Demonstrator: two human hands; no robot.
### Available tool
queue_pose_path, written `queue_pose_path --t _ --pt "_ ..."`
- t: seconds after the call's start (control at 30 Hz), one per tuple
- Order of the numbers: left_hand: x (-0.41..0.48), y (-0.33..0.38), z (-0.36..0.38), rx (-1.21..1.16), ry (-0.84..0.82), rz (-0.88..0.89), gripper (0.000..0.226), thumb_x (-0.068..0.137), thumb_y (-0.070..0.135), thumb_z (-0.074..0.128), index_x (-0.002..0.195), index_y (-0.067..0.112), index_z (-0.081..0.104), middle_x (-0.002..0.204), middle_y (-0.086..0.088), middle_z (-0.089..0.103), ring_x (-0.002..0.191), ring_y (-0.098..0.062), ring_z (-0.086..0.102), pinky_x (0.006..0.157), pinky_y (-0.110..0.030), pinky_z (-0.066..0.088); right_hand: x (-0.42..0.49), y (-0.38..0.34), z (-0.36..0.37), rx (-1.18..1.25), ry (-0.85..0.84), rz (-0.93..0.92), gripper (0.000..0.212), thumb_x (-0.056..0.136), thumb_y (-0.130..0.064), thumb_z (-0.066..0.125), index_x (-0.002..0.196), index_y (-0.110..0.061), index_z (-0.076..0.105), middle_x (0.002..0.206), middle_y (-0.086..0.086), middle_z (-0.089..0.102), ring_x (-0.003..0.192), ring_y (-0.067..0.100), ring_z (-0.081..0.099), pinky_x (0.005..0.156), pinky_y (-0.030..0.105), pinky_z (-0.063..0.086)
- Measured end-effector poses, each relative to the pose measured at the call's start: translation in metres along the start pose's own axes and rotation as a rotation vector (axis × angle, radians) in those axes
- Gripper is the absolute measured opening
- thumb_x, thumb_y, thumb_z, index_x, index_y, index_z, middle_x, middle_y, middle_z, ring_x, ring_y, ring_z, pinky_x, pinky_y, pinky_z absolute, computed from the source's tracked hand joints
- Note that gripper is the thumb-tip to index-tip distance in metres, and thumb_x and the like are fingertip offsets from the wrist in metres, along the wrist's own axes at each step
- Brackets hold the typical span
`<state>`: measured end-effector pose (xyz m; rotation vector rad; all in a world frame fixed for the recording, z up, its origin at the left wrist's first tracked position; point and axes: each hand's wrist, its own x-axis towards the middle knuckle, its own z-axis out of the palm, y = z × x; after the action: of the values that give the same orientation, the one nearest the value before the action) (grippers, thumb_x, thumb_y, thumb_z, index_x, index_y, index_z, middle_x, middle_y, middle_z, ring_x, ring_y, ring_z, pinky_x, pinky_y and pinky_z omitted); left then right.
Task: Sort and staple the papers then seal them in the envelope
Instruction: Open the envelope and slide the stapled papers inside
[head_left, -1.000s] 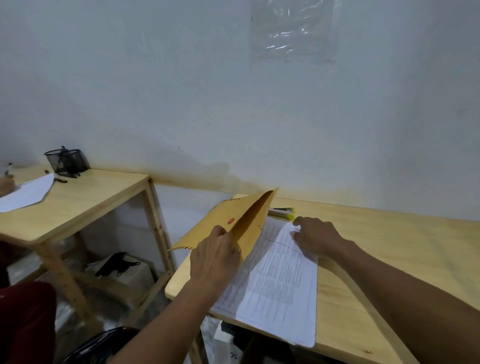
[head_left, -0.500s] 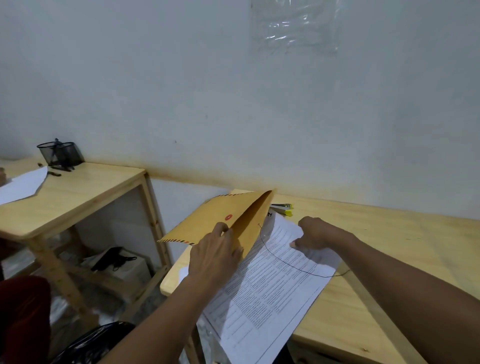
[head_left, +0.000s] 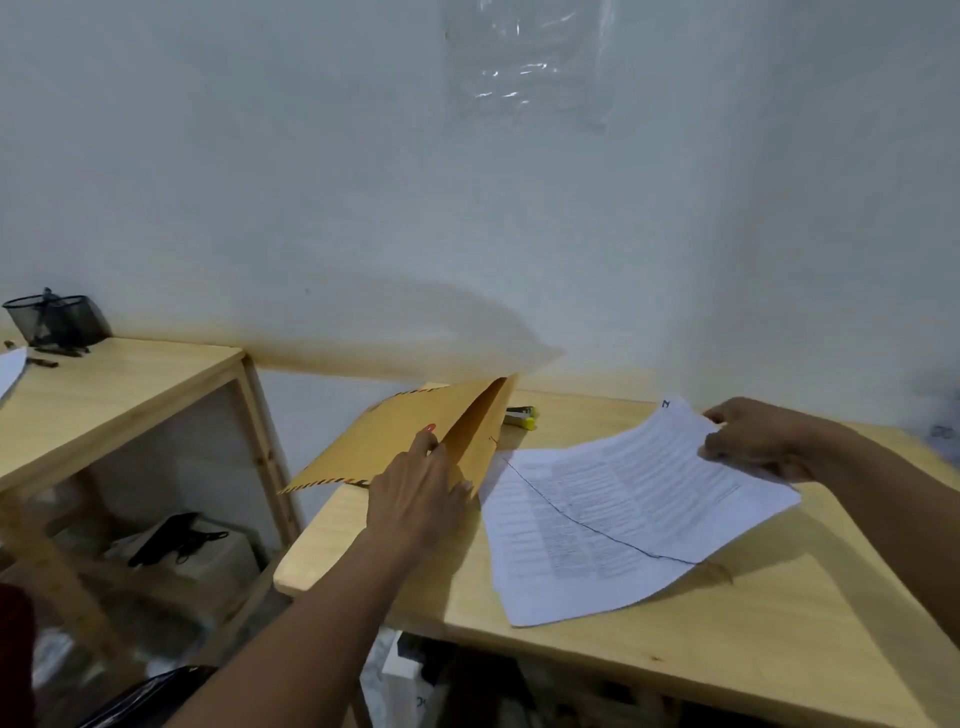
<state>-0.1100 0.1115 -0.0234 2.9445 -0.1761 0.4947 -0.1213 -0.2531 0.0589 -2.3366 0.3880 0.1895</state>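
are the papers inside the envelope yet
Out. The papers lie spread on the table, gripped by the right hand, beside the envelope.

Stapler (head_left: 521, 417) partly behind envelope (head_left: 395, 441)

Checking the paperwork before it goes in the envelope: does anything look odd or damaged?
Yes. A long dark curved line crosses the top printed white sheet held by the right hand, from beside the brown envelope toward the sheet's near edge. Pen stroke or thread, I cannot tell.

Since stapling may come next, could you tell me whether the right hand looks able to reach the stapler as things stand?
Probably not right away: the right hand is holding the papers, though the desk towards the stapler looks unobstructed.
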Motion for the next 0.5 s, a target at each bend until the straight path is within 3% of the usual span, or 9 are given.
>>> queue_pose_path --t 0.17,0.27,0.33,0.4,0.5 --pt "0.006 0.010 0.005 0.001 -0.034 0.031 0.053 0.095 0.053 0.059 0.130 0.014 0.057 0.153 0.000 0.038 0.102 -0.024 0.064 0.078 -0.039 0.060 -0.029 0.031 -0.060 0.076 0.349 -0.029 0.026 0.088 0.010 0.047 0.104 0.005 0.067 0.097 0.027 0.070 0.087 0.041 0.068 0.081 0.054 0.057" --pt "0.006 0.014 0.006 0.017 -0.040 0.044 0.054 0.095 0.053 0.059 0.132 0.014 0.056 0.155 -0.001 0.037 0.102 -0.024 0.064 0.074 -0.033 0.057 -0.040 0.043 -0.087 0.170 0.565 -0.062 0.029 0.076 0.002 0.051 0.098 -0.003 0.068 0.093 0.029 0.068 0.084 0.040 0.066 0.071 0.050 0.056" --pt "0.006 0.016 0.005 0.019 -0.028 0.052 0.055 0.094 0.054 0.061 0.132 0.014 0.057 0.156 -0.001 0.037 0.101 -0.023 0.065 0.074 -0.034 0.059 -0.049 0.040 -0.095 0.279 0.659 -0.067 0.032 0.072 -0.001 0.050 0.099 -0.002 0.067 0.081 0.027 0.063 0.070 0.035 0.060 0.059 0.040 0.051" --pt "0.007 0.018 0.004 0.024 -0.019 0.039 0.056 0.093 0.055 0.062 0.130 0.014 0.058 0.156 0.000 0.037 0.102 -0.024 0.065 0.074 -0.036 0.060 -0.061 0.027 -0.093 0.362 0.646 -0.051 0.029 0.086 0.007 0.047 0.109 -0.001 0.064 0.071 0.016 0.054 0.061 0.029 0.050 0.058 0.029 0.043" --pt "0.007 0.018 0.004 0.022 -0.011 0.031 0.054 0.093 0.055 0.063 0.129 0.015 0.059 0.155 0.000 0.038 0.102 -0.025 0.066 0.074 -0.036 0.060 -0.062 0.013 -0.078 0.500 0.540 -0.033 0.034 0.091 0.013 0.044 0.120 0.007 0.061 0.079 0.011 0.057 0.063 0.029 0.055 0.054 0.032 0.048"
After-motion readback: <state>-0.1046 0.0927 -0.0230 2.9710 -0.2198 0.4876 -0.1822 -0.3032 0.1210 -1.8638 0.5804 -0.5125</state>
